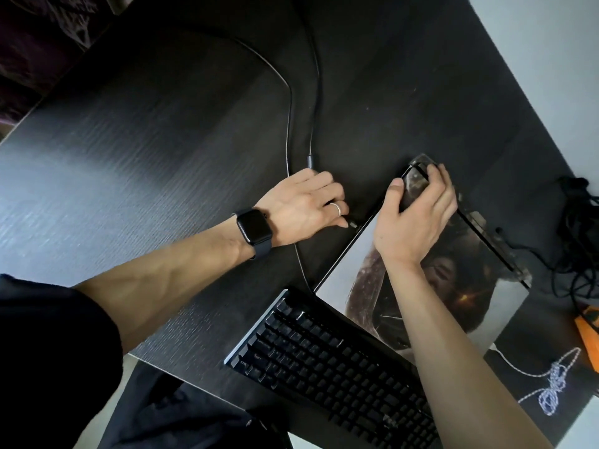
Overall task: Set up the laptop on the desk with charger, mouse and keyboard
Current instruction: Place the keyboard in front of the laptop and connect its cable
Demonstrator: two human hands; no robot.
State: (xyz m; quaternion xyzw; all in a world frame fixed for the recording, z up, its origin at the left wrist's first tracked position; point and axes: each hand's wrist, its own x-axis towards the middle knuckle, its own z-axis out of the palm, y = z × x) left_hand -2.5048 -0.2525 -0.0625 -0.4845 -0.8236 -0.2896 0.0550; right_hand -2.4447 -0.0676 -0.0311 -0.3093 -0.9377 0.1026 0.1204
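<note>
Two hands, one closed laptop, entered from the fingertips out.

1. Fingers (342, 218) of the left hand (304, 205): curled together, pinching a small plug (352, 224) right at the left edge of the laptop (350, 270). We could not tell whether it had seated.
2. Fingers (440, 186) of the right hand (411, 218): clamped over the laptop's far corner, thumb on the lid.
3. Charger cable (316, 92): led from the left hand away across the desk (146, 140), beside a thinner lead.
4. Keyboard (340, 367): lay along the laptop's near edge, touching or overlapping it.

Risks, as we judged them:
- A plug pushed in crooked could jam or strain the port.
- A slack right-hand grip would let the laptop slide towards the tangle of black cables (580, 222) on its right.
- A snag on the cable could pull the plug free.
</note>
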